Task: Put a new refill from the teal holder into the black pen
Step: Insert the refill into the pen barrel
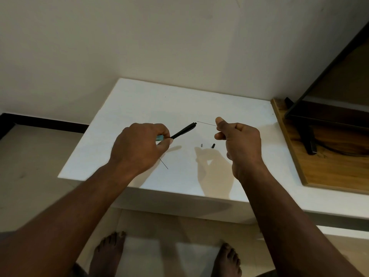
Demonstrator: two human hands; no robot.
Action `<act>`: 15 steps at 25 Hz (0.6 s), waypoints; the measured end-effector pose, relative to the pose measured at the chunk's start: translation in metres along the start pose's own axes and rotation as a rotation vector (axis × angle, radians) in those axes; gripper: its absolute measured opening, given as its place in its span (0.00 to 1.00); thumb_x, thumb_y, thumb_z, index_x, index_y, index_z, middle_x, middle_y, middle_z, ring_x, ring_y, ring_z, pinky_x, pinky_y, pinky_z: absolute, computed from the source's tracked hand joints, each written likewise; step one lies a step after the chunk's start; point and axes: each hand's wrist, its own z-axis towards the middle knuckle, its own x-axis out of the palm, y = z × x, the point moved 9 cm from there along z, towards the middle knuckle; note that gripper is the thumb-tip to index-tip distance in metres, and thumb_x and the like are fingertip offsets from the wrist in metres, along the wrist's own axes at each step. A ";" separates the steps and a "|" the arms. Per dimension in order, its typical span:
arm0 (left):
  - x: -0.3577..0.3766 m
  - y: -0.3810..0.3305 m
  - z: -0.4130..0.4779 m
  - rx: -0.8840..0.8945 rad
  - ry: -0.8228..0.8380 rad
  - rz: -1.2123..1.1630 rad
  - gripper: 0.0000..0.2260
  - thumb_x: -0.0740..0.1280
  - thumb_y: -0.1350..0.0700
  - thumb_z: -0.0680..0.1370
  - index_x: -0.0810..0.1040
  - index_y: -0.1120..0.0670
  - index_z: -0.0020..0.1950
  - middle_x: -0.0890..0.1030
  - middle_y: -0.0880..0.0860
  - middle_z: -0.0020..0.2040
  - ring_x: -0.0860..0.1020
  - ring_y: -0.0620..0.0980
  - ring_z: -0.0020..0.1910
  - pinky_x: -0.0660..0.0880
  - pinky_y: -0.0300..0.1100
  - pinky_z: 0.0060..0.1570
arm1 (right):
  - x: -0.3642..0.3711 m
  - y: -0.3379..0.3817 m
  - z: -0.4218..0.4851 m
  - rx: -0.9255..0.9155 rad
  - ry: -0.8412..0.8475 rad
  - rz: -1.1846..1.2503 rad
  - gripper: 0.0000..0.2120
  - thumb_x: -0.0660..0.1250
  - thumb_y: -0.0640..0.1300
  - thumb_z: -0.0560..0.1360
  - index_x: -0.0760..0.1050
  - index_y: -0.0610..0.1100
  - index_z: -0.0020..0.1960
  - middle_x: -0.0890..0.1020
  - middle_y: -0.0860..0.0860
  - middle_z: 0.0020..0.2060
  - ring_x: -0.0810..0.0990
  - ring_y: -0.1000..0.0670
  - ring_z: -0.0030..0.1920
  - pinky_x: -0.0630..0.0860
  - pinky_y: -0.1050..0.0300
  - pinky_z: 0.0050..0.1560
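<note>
Left hand [137,148] holds black pen [184,130]; right hand [237,136] pinches refill [206,123].

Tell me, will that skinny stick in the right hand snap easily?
Probably. The refill looks hair-thin, so it likely bends or breaks under side pressure. The right hand pinches just one end, so it seems very light. Its tip sits near the black pen, apart.

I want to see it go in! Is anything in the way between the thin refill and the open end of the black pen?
Nothing visible. The refill pinched in the right hand points at the open end of the black pen held by the left hand, with only bare air between them.
</note>
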 end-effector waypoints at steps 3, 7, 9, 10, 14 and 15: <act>0.001 0.001 0.000 -0.007 0.023 0.046 0.04 0.68 0.47 0.80 0.81 0.45 0.50 0.84 0.48 0.39 0.81 0.53 0.38 0.79 0.49 0.39 | -0.002 0.000 0.002 0.005 0.009 -0.001 0.16 0.75 0.55 0.76 0.84 0.42 0.41 0.84 0.58 0.27 0.78 0.57 0.34 0.69 0.57 0.37; 0.005 0.006 -0.001 0.013 0.044 0.121 0.04 0.69 0.55 0.79 0.80 0.47 0.52 0.84 0.49 0.40 0.79 0.53 0.36 0.79 0.48 0.36 | 0.000 -0.001 0.003 -0.002 0.044 -0.029 0.16 0.75 0.56 0.76 0.84 0.43 0.42 0.83 0.59 0.26 0.76 0.61 0.28 0.69 0.58 0.35; 0.005 0.006 -0.001 0.022 0.036 0.148 0.05 0.69 0.56 0.79 0.80 0.47 0.52 0.83 0.48 0.39 0.78 0.53 0.34 0.76 0.45 0.34 | 0.004 -0.001 0.002 -0.010 0.074 -0.037 0.16 0.75 0.56 0.76 0.84 0.42 0.43 0.82 0.59 0.26 0.75 0.63 0.24 0.68 0.58 0.34; 0.004 0.007 0.000 0.022 0.028 0.158 0.05 0.69 0.56 0.79 0.80 0.46 0.51 0.83 0.48 0.38 0.77 0.52 0.34 0.74 0.44 0.33 | 0.006 -0.001 0.002 -0.014 0.086 -0.037 0.16 0.75 0.56 0.76 0.84 0.42 0.43 0.82 0.58 0.26 0.75 0.63 0.24 0.68 0.58 0.34; 0.003 0.008 0.001 0.031 0.007 0.162 0.04 0.70 0.56 0.78 0.80 0.46 0.49 0.82 0.47 0.37 0.76 0.51 0.32 0.67 0.41 0.31 | 0.007 0.000 0.002 -0.029 0.103 -0.038 0.16 0.75 0.56 0.76 0.84 0.43 0.42 0.82 0.59 0.25 0.74 0.63 0.22 0.67 0.59 0.33; 0.003 0.008 0.001 0.032 0.005 0.160 0.04 0.70 0.56 0.78 0.80 0.46 0.49 0.82 0.47 0.37 0.76 0.51 0.32 0.67 0.41 0.30 | 0.007 0.000 0.002 -0.031 0.104 -0.039 0.16 0.76 0.56 0.76 0.84 0.43 0.41 0.81 0.58 0.25 0.73 0.62 0.22 0.66 0.60 0.33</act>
